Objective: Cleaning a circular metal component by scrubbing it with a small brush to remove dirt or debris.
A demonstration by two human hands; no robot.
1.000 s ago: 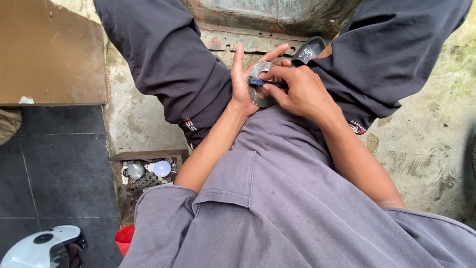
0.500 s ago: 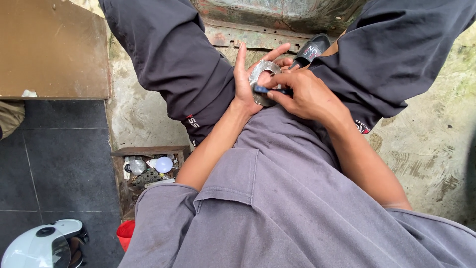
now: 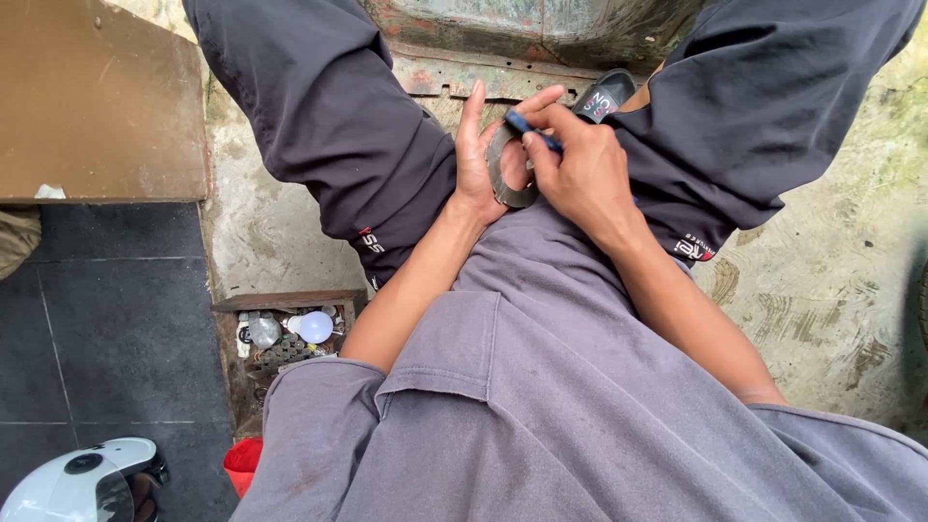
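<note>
Nearest the grey shirt (image 3: 541, 406), below the metal ring, lie a white helmet (image 3: 77, 483) and a box of bulbs (image 3: 285, 333). Farther up, the left hand (image 3: 478, 159) cradles the metal ring (image 3: 503, 174) in a half-closed grip, while the right hand (image 3: 580, 169), just beside the ring, pinches a blue pen (image 3: 532, 130) against it. Beyond the ring sits a black sandal (image 3: 604, 97).

The metal ring (image 3: 505, 174) is dull grey, and the pen (image 3: 530, 130) against it is dark blue. The trousers (image 3: 329, 116) are charcoal with small red and white marks near the hem; the shirt (image 3: 541, 387) is plain grey. The sandal (image 3: 604, 97) is black, the floor tiles (image 3: 106, 329) dark slate, the bulb (image 3: 314, 327) white, the tub (image 3: 244, 466) red.
</note>
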